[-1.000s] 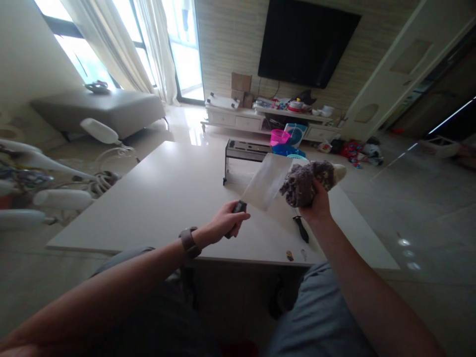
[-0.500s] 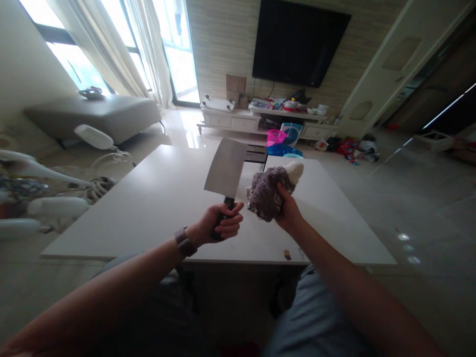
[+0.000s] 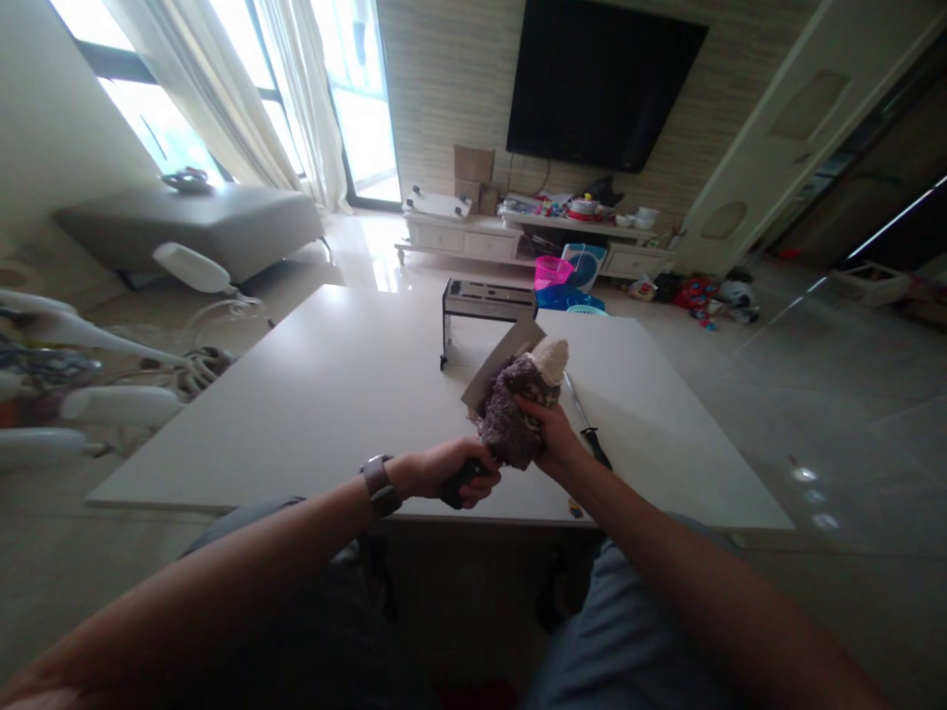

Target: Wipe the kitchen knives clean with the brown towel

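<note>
My left hand (image 3: 468, 473) is closed round the black handle of a cleaver (image 3: 497, 367), above the front of the white table (image 3: 332, 394). The broad steel blade slants up to the right, partly covered by a fluffy purple-grey and cream cloth (image 3: 514, 409). My right hand (image 3: 551, 432) grips that cloth, bunched up, against the blade. Just beyond my right wrist, a long thin tool with a black handle (image 3: 596, 449) lies on the table; my arm hides part of its surroundings.
A black-framed knife rack (image 3: 488, 296) stands at the table's far side. A small yellow figure (image 3: 575, 508) lies near the front edge. White chairs (image 3: 118, 406) stand at the left. Pink and blue baskets (image 3: 551, 271) sit beyond the table.
The cleaver has tipped right and down from upright, and the cloth now lies against its blade. My right hand has come left and lower, uncovering the knife rack and the thin tool.
</note>
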Tool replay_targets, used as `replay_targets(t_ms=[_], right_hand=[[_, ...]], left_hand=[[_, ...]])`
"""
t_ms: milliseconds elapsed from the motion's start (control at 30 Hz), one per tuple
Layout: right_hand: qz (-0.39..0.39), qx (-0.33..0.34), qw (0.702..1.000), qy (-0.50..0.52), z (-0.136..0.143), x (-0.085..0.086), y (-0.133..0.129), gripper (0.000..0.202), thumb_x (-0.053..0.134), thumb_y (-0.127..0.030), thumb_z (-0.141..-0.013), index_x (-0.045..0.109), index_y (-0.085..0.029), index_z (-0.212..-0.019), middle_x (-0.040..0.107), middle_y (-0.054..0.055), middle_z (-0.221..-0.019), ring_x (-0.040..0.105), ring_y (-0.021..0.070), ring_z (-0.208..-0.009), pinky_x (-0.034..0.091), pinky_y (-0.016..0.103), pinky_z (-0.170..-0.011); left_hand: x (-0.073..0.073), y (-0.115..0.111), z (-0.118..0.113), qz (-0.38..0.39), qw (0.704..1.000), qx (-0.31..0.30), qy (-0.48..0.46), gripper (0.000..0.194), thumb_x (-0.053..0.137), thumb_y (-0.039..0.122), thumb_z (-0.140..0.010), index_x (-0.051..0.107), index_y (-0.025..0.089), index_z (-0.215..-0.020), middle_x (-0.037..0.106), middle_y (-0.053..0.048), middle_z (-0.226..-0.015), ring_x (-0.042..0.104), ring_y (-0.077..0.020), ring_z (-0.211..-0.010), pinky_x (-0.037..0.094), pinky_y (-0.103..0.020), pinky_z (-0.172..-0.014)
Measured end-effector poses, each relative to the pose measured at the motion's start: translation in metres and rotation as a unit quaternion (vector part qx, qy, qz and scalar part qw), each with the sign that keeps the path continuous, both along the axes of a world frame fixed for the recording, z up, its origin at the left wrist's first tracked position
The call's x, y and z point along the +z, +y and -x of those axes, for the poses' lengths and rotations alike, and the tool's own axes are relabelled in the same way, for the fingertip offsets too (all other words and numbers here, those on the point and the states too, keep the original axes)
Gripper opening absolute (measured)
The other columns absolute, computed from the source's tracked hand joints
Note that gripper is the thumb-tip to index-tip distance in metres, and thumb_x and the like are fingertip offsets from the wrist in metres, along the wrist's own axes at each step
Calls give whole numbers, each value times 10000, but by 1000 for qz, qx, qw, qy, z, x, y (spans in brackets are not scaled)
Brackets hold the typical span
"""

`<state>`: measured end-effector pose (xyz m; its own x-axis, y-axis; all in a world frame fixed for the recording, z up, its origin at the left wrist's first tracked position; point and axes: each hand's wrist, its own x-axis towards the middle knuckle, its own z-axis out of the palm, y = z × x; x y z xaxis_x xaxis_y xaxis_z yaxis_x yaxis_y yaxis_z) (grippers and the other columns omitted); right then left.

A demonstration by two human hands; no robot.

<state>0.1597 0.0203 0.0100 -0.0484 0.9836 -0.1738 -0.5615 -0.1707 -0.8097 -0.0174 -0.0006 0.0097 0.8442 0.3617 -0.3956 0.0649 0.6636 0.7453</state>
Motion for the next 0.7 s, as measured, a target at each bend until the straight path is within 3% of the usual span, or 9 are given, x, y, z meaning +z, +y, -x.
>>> replay_targets(t_ms=[167, 233, 433, 500, 567, 700], right_hand=[[-8, -80, 997, -16, -14, 1, 18, 406, 901, -135, -559, 764, -141, -941, 825, 66, -885, 778, 244, -759, 660, 394, -776], [-5, -107, 994, -1, -31, 7, 34, 383, 874, -129, -589, 760, -138, -954, 825, 68, -879, 777, 238, -735, 665, 388, -733], [-38, -216, 976, 5, -100, 18, 78, 252, 815, -186, -704, 746, -180, -946, 827, 32, -873, 783, 206, -730, 671, 354, -695], [-28, -210, 977, -23, -112, 14, 81, 261, 802, -195, -711, 741, -176, -964, 825, 35, -864, 787, 220, -741, 672, 372, -690], [5, -178, 981, -76, -114, 7, 79, 296, 790, -166, -690, 739, -163, -982, 820, 43, -836, 786, 234, -729, 669, 380, -687], [59, -25, 979, -196, -90, -12, 64, 345, 785, -135, -658, 739, -155, -999, 814, 62, -838, 776, 243, -712, 653, 372, -696]], left_hand=[[-2, -3, -11, -69, 991, 111, 34, 347, 712, 314, -771, 422, 196, -621, 402, 60, -545, 328, -62, -444, 290, -190, -430], [2, -1, -11, -93, 988, 109, 51, 394, 743, 360, -779, 419, 198, -623, 386, 73, -543, 313, -53, -438, 260, -191, -422], [16, 0, 6, -204, 966, 88, 131, 428, 728, 436, -817, 495, 182, -561, 471, 32, -471, 422, -82, -396, 339, -228, -432], [15, 0, 10, -213, 961, 117, 131, 438, 731, 423, -815, 493, 181, -538, 480, 22, -451, 433, -81, -390, 348, -225, -438], [13, 1, 12, -190, 958, 183, 112, 410, 748, 381, -792, 475, 188, -554, 468, 34, -451, 410, -71, -386, 335, -215, -425], [11, 12, 14, -108, 942, 314, 58, 355, 779, 275, -737, 444, 201, -647, 421, 82, -488, 347, -44, -379, 260, -184, -382]])
